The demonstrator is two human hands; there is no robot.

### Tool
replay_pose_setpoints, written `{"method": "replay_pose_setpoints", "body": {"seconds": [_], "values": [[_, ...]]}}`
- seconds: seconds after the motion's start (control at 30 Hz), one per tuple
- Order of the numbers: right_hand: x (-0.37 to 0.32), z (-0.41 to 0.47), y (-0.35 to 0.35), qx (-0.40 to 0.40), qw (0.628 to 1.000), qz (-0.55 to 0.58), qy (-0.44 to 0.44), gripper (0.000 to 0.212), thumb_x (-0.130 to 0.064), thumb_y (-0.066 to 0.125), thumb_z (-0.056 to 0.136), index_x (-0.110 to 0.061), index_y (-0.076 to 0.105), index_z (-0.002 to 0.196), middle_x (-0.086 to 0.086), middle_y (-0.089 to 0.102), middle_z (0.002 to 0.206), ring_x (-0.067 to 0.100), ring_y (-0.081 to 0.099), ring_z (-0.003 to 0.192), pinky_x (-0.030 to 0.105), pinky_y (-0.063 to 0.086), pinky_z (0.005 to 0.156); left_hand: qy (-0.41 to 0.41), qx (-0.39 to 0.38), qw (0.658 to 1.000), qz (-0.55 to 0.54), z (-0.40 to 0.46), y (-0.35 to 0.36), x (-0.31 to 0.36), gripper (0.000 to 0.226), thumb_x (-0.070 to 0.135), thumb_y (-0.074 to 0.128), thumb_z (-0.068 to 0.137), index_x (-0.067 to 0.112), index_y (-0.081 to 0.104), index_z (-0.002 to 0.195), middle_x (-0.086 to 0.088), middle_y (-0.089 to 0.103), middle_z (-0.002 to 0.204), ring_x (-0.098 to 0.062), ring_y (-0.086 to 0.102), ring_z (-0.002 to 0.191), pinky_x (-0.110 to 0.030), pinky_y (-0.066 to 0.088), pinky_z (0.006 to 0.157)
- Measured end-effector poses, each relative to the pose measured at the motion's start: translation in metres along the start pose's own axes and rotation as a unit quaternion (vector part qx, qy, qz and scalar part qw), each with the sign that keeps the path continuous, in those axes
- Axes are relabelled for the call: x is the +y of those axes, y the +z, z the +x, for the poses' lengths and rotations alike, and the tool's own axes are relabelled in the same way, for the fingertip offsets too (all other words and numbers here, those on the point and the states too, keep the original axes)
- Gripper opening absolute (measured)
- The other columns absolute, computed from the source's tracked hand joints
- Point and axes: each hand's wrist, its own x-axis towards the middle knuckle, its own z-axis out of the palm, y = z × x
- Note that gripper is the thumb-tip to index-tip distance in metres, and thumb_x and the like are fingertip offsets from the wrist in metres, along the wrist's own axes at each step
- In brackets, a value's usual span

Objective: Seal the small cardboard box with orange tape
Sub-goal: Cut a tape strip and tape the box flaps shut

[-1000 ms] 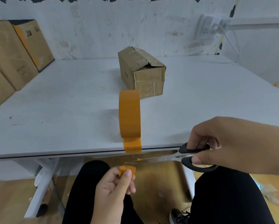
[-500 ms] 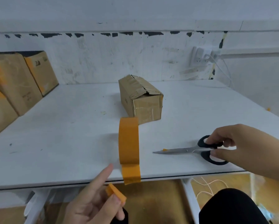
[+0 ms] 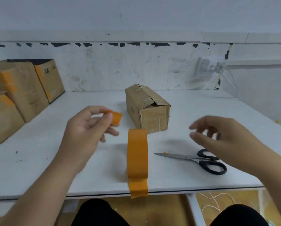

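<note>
A small cardboard box (image 3: 147, 108) lies on the white table (image 3: 38, 168), its top flaps loosely closed and slightly torn. My left hand (image 3: 86, 128) pinches a short cut strip of orange tape (image 3: 114, 117) just left of the box. The orange tape roll (image 3: 137, 154) stands on edge near the table's front, its loose end hanging over the edge. My right hand (image 3: 218, 136) hovers open above the black-handled scissors (image 3: 200, 159), which lie flat on the table.
Several larger cardboard boxes (image 3: 19, 93) with orange tape patches are stacked at the left against the wall. A power strip (image 3: 208, 66) with white cables hangs on the back wall at right. My knees sit under the front edge.
My right hand set the scissors down on the table and let go. My left hand rose from below the table edge with the cut tape strip, up beside the box.
</note>
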Motion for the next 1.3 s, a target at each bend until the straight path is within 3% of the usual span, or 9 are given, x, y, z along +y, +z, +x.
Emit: {"method": "replay_pose_setpoints", "body": {"seconds": [0.07, 0.23, 0.53, 0.7, 0.87, 0.97, 1.07, 1.17, 1.3], "values": [[-0.022, 0.023, 0.012, 0.025, 0.997, 0.059, -0.048, 0.014, -0.047, 0.059, 0.081, -0.038, 0.065, 0.088, -0.023, 0.062, 0.080, -0.003, 0.056, 0.067, 0.009, 0.042, 0.058, 0.014, -0.037, 0.999, -0.001, 0.025, 0.010, 0.002, 0.010, 0.039, 0.063, 0.078, 0.041, 0.069, 0.087, 0.002, 0.076, 0.081, -0.017, 0.073, 0.071, -0.018, 0.051, 0.052], [-0.061, 0.081, 0.046, 0.043, 0.991, 0.089, -0.088, 0.036, -0.049, 0.060, 0.084, -0.027, 0.063, 0.112, -0.015, 0.063, 0.089, 0.001, 0.059, 0.081, 0.018, 0.048, 0.071, 0.056, -0.082, 0.994, -0.040, 0.060, 0.035, -0.007, 0.011, 0.034, 0.065, 0.082, 0.041, 0.069, 0.090, 0.003, 0.076, 0.079, -0.018, 0.073, 0.071, -0.021, 0.050, 0.054], [-0.055, 0.095, 0.069, 0.055, 0.984, 0.137, -0.099, 0.016, -0.030, 0.064, 0.089, -0.018, 0.072, 0.080, 0.000, 0.069, 0.072, 0.017, 0.063, 0.069, 0.038, 0.053, 0.066, 0.039, -0.050, 0.995, -0.072, 0.057, 0.050, -0.035, 0.019, 0.019, 0.062, 0.091, 0.037, 0.069, 0.090, 0.004, 0.076, 0.077, -0.018, 0.073, 0.068, -0.022, 0.048, 0.048], [-0.054, 0.089, 0.069, 0.059, 0.986, 0.116, -0.104, 0.019, -0.029, 0.062, 0.090, -0.016, 0.071, 0.080, 0.002, 0.066, 0.070, 0.018, 0.060, 0.066, 0.039, 0.050, 0.063, 0.039, -0.016, 0.999, -0.018, 0.055, 0.048, -0.041, 0.011, 0.021, 0.067, 0.088, 0.031, 0.070, 0.090, 0.001, 0.073, 0.075, -0.013, 0.069, 0.069, -0.022, 0.050, 0.048], [-0.050, 0.086, 0.069, 0.071, 0.993, 0.019, -0.095, 0.015, -0.033, 0.063, 0.088, -0.024, 0.070, 0.079, -0.008, 0.064, 0.069, 0.009, 0.058, 0.066, 0.030, 0.048, 0.059, 0.031, -0.045, 0.999, -0.007, 0.050, 0.046, -0.044, 0.012, 0.012, 0.069, 0.085, 0.021, 0.069, 0.093, -0.006, 0.070, 0.072, -0.012, 0.064, 0.064, -0.017, 0.049, 0.055], [-0.044, 0.085, 0.072, 0.085, 0.988, -0.070, -0.108, 0.019, -0.039, 0.061, 0.087, -0.024, 0.071, 0.082, -0.004, 0.059, 0.083, 0.015, 0.052, 0.081, 0.029, 0.042, 0.071, 0.020, -0.069, 0.997, -0.016, 0.047, 0.046, -0.046, 0.021, 0.010, 0.070, 0.084, 0.028, 0.069, 0.095, 0.007, 0.071, 0.070, -0.006, 0.066, 0.066, -0.015, 0.050, 0.062], [-0.038, 0.083, 0.074, 0.134, 0.974, -0.124, -0.130, 0.020, -0.043, 0.062, 0.085, -0.026, 0.072, 0.087, 0.000, 0.051, 0.103, 0.021, 0.041, 0.100, 0.026, 0.032, 0.085, 0.008, -0.076, 0.997, 0.003, 0.048, 0.046, -0.048, 0.023, 0.014, 0.071, 0.084, 0.028, 0.066, 0.102, 0.008, 0.071, 0.074, -0.009, 0.068, 0.073, -0.025, 0.056, 0.075], [-0.037, 0.084, 0.076, 0.137, 0.974, -0.122, -0.134, 0.018, -0.041, 0.064, 0.084, -0.026, 0.073, 0.085, 0.001, 0.050, 0.119, 0.024, 0.037, 0.115, 0.030, 0.029, 0.092, 0.021, -0.076, 0.996, 0.037, 0.049, 0.046, -0.052, 0.012, 0.018, 0.069, 0.086, 0.029, 0.069, 0.087, 0.010, 0.069, 0.077, -0.008, 0.063, 0.075, -0.034, 0.053, 0.073], [-0.033, 0.089, 0.080, 0.106, 0.983, -0.059, -0.136, 0.013, -0.031, 0.068, 0.085, -0.019, 0.072, 0.082, 0.000, 0.057, 0.111, 0.021, 0.050, 0.106, 0.033, 0.041, 0.089, 0.009, -0.079, 0.995, 0.062, 0.052, 0.047, -0.057, 0.012, 0.021, 0.068, 0.088, 0.032, 0.068, 0.083, 0.011, 0.069, 0.085, -0.006, 0.062, 0.082, -0.035, 0.051, 0.072]]}}
